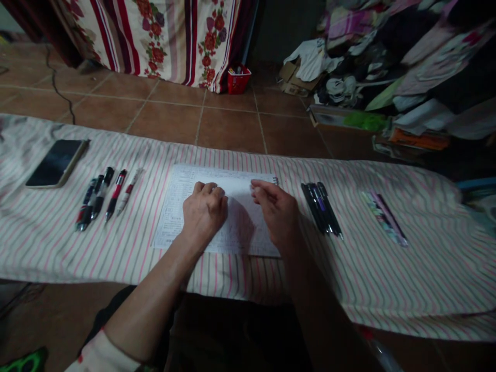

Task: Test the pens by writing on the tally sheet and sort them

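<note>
A sheet of paper [240,243] covered with small print or writing lies on the striped cloth in front of me. Over its middle, my left hand [205,209] is closed, fingers curled under; what they may hold is hidden. My right hand [278,212] is above the paper's right side, thumb and fingers pinched together, and I cannot make out anything between them. To the left several pens [101,192] lie side by side, one with a red barrel [116,194]. Right of the paper is a group of dark pens [321,206].
A smartphone [56,163] lies at the left on the striped cloth [232,276]. Pink and patterned pens [385,217] are at the right. Beyond, on the tiled floor [170,113], stand a red container [238,80] by a floral curtain [155,41] and a heap of clothes [418,67].
</note>
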Demonstrator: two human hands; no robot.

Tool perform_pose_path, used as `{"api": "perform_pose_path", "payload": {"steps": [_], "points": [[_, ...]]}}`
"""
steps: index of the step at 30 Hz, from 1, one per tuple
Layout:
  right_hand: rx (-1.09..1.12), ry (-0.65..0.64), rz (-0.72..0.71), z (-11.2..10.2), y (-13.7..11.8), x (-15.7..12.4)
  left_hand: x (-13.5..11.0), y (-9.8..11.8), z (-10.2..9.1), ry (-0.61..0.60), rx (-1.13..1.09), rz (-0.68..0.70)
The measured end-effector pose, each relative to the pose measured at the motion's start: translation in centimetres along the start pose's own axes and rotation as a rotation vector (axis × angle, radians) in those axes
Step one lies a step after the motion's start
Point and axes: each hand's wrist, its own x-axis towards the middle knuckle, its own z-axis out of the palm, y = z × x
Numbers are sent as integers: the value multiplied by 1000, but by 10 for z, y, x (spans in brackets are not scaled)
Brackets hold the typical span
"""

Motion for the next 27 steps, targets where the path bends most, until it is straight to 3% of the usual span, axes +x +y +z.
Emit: {"api": "perform_pose_path", "payload": {"steps": [6, 13, 18, 27], "points": [[-90, -106, -47, 27, 2, -18, -1, -20, -13, 12, 37, -85], [-210, -202, -258, 47, -1, -35, -3, -62, -27, 88, 115, -215], [-255, -234, -316, 48, -1, -39, -5, -86, -37, 127, 167, -326], [-263, -245, -270, 42, -3, -36, -12, -121, -50, 126, 201, -501]]}}
